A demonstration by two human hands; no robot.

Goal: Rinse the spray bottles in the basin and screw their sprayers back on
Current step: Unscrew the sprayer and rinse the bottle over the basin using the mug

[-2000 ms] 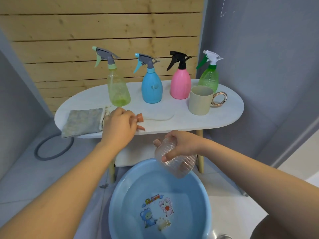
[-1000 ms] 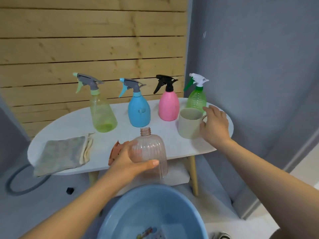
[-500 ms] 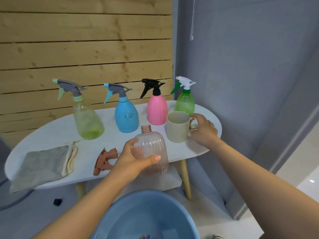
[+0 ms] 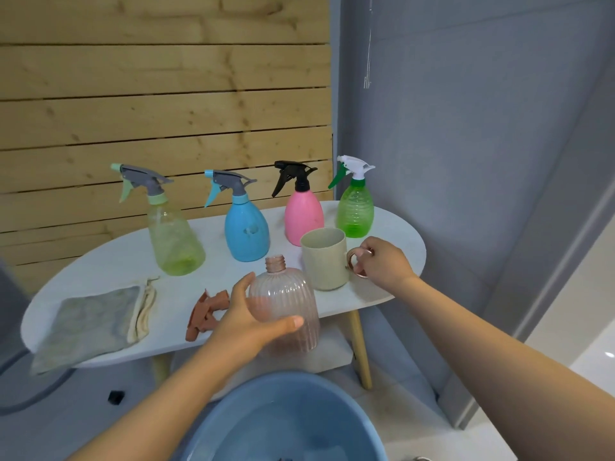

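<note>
My left hand (image 4: 248, 322) grips a clear pinkish ribbed bottle (image 4: 289, 302) upright, its neck bare, in front of the white table's (image 4: 100, 267) front edge and above the blue basin (image 4: 253, 424). The bottle's brown sprayer (image 4: 204, 312) lies on the table just left of it. My right hand (image 4: 382, 262) pinches the copper handle of a beige cup (image 4: 324, 257). Behind stand several capped spray bottles: a yellow-green one (image 4: 174, 241), a blue one (image 4: 246, 227), a pink one (image 4: 303, 216) and a green one (image 4: 355, 211).
A folded grey cloth (image 4: 90, 322) lies on the table's left end. A wooden slat wall rises behind the table, and a grey wall closes in on the right. A grey hose (image 4: 30, 399) and a small black piece (image 4: 115, 396) lie on the floor at left.
The ribbed bottle passed from my right hand to my left and rose upright from over the basin. My right hand reached to the cup and took its handle. The view tilted upward.
</note>
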